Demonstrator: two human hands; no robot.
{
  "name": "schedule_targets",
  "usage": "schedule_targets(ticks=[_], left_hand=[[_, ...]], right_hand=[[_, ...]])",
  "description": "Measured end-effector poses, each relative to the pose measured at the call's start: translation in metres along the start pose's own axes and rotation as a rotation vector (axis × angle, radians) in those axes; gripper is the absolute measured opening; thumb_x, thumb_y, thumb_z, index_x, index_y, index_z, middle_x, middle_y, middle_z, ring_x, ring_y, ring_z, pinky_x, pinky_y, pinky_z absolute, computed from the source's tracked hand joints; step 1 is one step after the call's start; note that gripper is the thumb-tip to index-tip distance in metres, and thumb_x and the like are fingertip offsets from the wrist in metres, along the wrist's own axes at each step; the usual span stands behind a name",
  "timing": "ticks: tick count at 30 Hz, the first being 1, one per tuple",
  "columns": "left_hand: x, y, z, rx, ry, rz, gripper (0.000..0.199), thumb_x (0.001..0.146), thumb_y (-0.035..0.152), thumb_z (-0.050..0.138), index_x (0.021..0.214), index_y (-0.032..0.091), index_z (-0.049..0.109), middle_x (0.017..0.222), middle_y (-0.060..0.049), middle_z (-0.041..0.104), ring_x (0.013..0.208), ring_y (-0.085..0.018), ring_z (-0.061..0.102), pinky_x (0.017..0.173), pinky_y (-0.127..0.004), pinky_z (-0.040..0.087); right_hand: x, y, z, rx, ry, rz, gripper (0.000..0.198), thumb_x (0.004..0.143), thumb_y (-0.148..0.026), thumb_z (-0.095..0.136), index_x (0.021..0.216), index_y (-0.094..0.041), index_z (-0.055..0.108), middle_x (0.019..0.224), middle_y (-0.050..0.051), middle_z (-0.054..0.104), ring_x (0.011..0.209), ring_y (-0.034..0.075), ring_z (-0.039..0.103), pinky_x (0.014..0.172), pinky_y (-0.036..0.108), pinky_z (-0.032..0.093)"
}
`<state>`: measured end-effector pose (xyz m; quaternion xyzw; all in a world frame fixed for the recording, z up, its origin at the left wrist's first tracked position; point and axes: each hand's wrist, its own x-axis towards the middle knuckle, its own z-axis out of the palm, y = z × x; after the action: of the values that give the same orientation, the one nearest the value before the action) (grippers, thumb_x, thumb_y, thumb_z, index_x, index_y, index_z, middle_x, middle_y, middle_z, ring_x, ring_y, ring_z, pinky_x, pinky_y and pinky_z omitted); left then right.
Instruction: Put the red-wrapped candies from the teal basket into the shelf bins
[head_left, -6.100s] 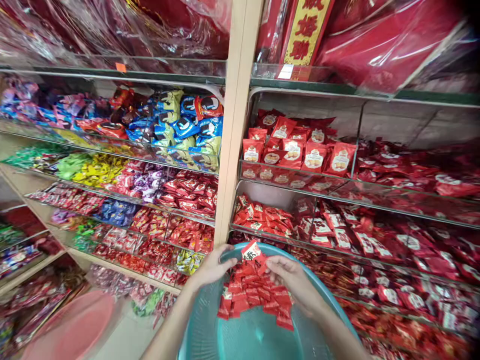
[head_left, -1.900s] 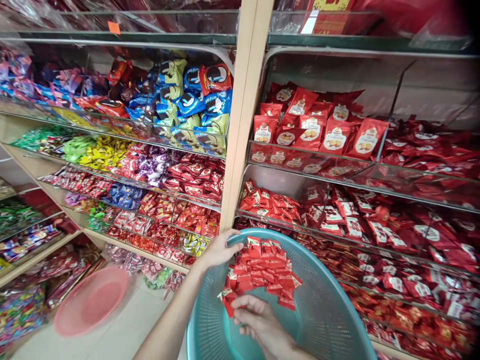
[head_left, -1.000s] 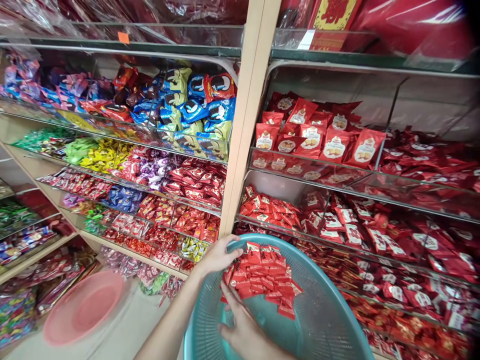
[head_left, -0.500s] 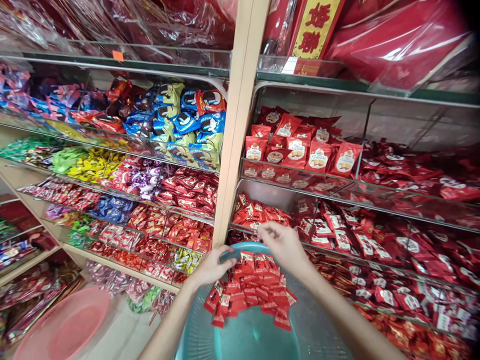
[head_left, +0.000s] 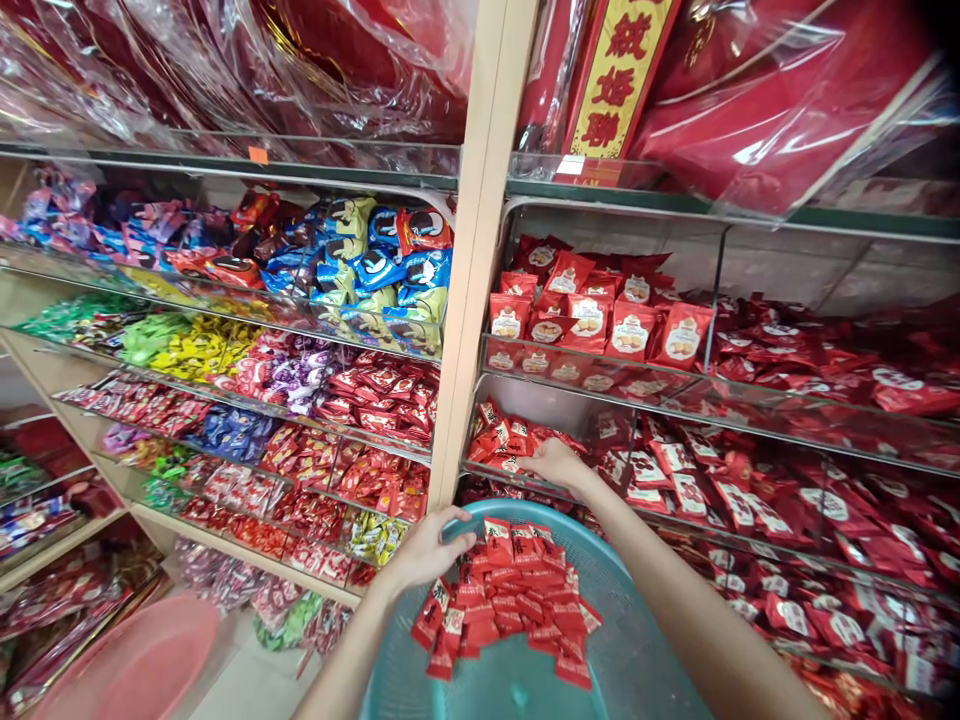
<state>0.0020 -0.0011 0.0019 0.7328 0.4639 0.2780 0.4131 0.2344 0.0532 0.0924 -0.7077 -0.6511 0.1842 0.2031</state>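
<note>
My left hand (head_left: 426, 548) grips the rim of a round teal plastic basket (head_left: 630, 570), thumb inside and fingers over the edge. Inside the basket lies a heap of small red candy packets (head_left: 517, 590) with cream ends and dark lettering. My right hand (head_left: 556, 464) reaches over the basket's far rim into a shelf compartment of matching red candy packets (head_left: 499, 440). Its fingers are drawn together and bent against those packets. Its fingertips are partly hidden, so I cannot make out what is between them.
A wooden upright (head_left: 469, 250) divides the shelving. Clear lips (head_left: 577, 370) edge the shelves. Red cookie packets (head_left: 630, 330) sit above my right hand, and blue wrapped snacks (head_left: 375, 265) lie at upper left. A pink basin (head_left: 127, 660) stands on the floor at lower left.
My right hand has moved from above the basket's far rim into the compartment of red packets. The left hand stays on the rim. The view has tilted slightly upward.
</note>
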Motion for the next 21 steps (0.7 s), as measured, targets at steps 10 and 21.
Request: schedule_targets(ticks=[10,21], left_hand=[[0.000,0.002,0.000,0.004,-0.004,0.008,0.038,0.078,0.046,0.053,0.106,0.022,0.057,0.108,-0.001,0.057,0.099,-0.016,0.052,0.088,-0.025,0.037],[0.002,-0.001,0.001,0.007,-0.010,0.029,0.040,0.078,0.048,0.053,0.106,0.020,0.058,0.108,-0.004,0.058,0.097,-0.018,0.053,0.087,-0.028,0.038]], right_hand=[[-0.008,-0.003,-0.002,0.243,0.107,-0.152,0.014,0.070,-0.023,0.047,0.059,-0.016,0.053,0.052,-0.004,0.050,0.049,0.008,0.043,0.050,0.020,0.033],[-0.066,-0.030,-0.035,0.156,0.410,-0.622,0.016,0.086,-0.028,0.041,0.079,-0.019,0.052,0.088,0.005,0.056,0.084,0.016,0.053,0.076,0.027,0.041]])
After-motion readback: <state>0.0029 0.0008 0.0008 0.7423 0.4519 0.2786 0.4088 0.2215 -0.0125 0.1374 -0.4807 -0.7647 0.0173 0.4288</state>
